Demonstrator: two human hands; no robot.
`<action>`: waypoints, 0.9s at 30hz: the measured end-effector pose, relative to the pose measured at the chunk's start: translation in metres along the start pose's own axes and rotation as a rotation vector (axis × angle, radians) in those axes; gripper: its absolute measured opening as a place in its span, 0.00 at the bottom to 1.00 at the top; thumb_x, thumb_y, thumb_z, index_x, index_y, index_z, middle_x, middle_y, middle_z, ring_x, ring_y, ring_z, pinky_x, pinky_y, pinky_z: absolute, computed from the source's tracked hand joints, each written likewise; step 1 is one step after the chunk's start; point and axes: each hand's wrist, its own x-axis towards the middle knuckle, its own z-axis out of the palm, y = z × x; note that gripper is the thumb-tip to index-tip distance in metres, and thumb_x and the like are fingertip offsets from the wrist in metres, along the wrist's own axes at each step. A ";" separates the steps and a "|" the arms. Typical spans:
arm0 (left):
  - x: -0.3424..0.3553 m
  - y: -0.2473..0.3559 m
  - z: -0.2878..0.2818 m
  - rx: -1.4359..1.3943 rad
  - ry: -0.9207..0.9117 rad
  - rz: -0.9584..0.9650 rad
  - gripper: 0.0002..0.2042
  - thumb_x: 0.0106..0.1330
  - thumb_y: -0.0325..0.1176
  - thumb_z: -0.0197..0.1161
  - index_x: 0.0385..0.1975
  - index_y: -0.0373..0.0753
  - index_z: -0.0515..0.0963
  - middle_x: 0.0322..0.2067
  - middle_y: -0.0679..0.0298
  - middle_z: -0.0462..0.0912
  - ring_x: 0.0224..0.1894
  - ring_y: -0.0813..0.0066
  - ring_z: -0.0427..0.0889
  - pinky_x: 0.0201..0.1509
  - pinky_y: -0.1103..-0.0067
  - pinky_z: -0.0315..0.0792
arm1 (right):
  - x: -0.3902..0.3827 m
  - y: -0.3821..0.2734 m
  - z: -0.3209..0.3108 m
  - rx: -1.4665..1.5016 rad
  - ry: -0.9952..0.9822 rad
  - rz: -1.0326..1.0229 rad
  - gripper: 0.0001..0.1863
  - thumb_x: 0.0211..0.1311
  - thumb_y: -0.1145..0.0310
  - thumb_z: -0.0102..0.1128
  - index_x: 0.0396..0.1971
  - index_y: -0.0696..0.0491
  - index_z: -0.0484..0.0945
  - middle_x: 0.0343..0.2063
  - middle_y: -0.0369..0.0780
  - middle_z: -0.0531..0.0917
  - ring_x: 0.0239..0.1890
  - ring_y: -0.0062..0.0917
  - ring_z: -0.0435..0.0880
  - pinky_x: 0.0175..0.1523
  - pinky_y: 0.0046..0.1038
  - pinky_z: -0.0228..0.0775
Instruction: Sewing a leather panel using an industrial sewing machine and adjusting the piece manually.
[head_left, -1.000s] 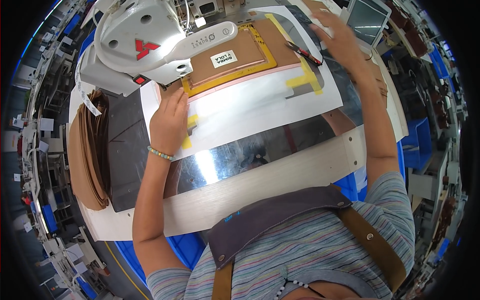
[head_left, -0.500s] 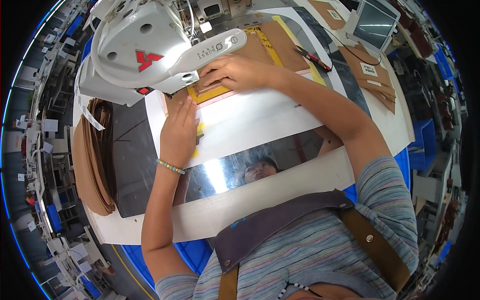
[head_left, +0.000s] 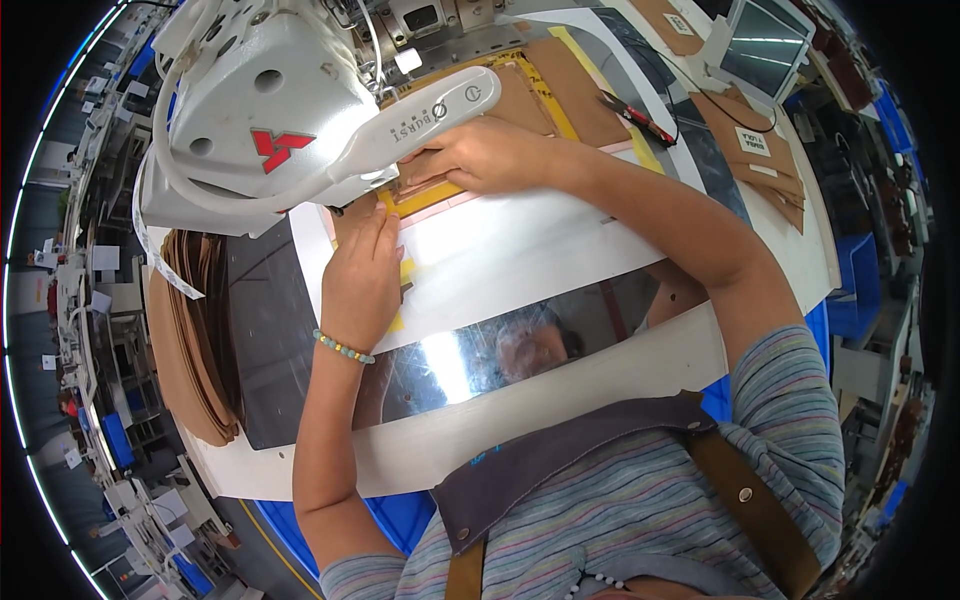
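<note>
My left hand (head_left: 363,280) lies flat with its fingers stretched out, their tips at the left corner of a yellow-edged frame (head_left: 440,194). My right hand (head_left: 495,157) rests on the brown piece (head_left: 425,172) inside that frame, fingers spread; some fingertips are hidden by the white machine arm. Under the frame is a white sheet (head_left: 500,250) with yellow tape at its edges. Close above both hands looms the white head of a sewing machine (head_left: 230,110), with a long white lamp-like part (head_left: 440,108) reaching over the work.
A stack of brown panels (head_left: 190,350) stands at the left. Snips with red and black handles (head_left: 640,120) lie at the right of the sheet. Farther right are brown pieces (head_left: 765,165), a screen (head_left: 765,45) and a blue bin (head_left: 855,285). A shiny metal plate (head_left: 480,345) lies nearer me.
The view has shifted slightly. Both hands stay on the frame in nearly the same places, with the right fingers moved only a little.
</note>
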 end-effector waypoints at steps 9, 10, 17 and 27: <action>0.011 0.002 -0.004 0.052 0.011 0.036 0.21 0.63 0.27 0.71 0.56 0.28 0.79 0.60 0.45 0.82 0.61 0.51 0.82 0.64 0.65 0.78 | 0.004 -0.004 -0.009 0.097 -0.032 0.097 0.16 0.65 0.76 0.61 0.48 0.45 0.91 0.57 0.34 0.86 0.64 0.36 0.80 0.72 0.40 0.70; 0.011 0.002 -0.005 0.068 0.011 0.042 0.21 0.63 0.28 0.71 0.56 0.28 0.79 0.60 0.44 0.82 0.61 0.51 0.82 0.65 0.65 0.78 | 0.005 -0.004 -0.009 0.095 -0.049 0.104 0.16 0.65 0.76 0.61 0.48 0.45 0.91 0.58 0.33 0.85 0.64 0.36 0.80 0.72 0.40 0.70; 0.007 -0.001 -0.006 0.032 -0.048 0.030 0.21 0.64 0.29 0.71 0.56 0.28 0.79 0.61 0.44 0.82 0.59 0.50 0.82 0.63 0.65 0.78 | 0.002 0.001 -0.003 0.027 -0.025 0.046 0.17 0.65 0.76 0.60 0.49 0.46 0.90 0.60 0.33 0.84 0.65 0.35 0.79 0.72 0.40 0.69; 0.003 0.005 -0.012 -0.020 -0.048 0.038 0.19 0.66 0.28 0.70 0.55 0.28 0.79 0.60 0.45 0.83 0.53 0.53 0.85 0.58 0.65 0.80 | -0.002 -0.006 -0.004 0.075 -0.034 0.010 0.19 0.65 0.77 0.60 0.54 0.51 0.88 0.58 0.44 0.85 0.61 0.42 0.83 0.65 0.41 0.76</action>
